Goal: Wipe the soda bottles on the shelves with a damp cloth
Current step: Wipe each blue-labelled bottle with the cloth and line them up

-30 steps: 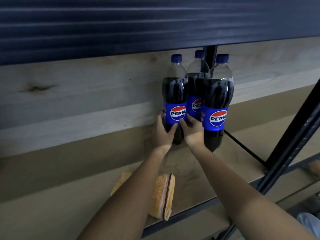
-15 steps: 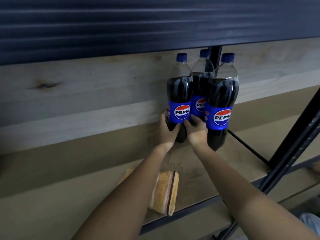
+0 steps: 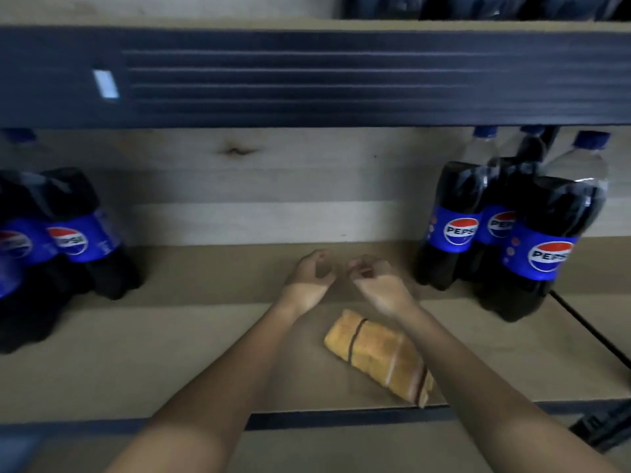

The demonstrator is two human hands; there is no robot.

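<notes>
Three Pepsi bottles [image 3: 512, 230] with blue caps and labels stand together at the right of the wooden shelf [image 3: 205, 336]. More Pepsi bottles [image 3: 65, 233] stand at the far left. A folded orange cloth [image 3: 379, 356] with dark stripes lies on the shelf near its front edge, partly under my right forearm. My left hand [image 3: 309, 279] and my right hand [image 3: 379, 285] hover side by side over the middle of the shelf, fingers loosely curled, holding nothing. Neither touches a bottle or the cloth.
A dark metal beam [image 3: 307, 76] of the upper shelf runs across overhead, with dark bottles [image 3: 478, 5] above it. A pale wooden back panel [image 3: 273, 186] closes the rear. A black diagonal brace [image 3: 594, 332] crosses at the right. The shelf's dark front rail [image 3: 341, 418] runs below.
Both hands have let go of the left bottle in the right-hand group and pulled back left to the middle of the shelf. The view swung left, bringing the left bottles into sight.
</notes>
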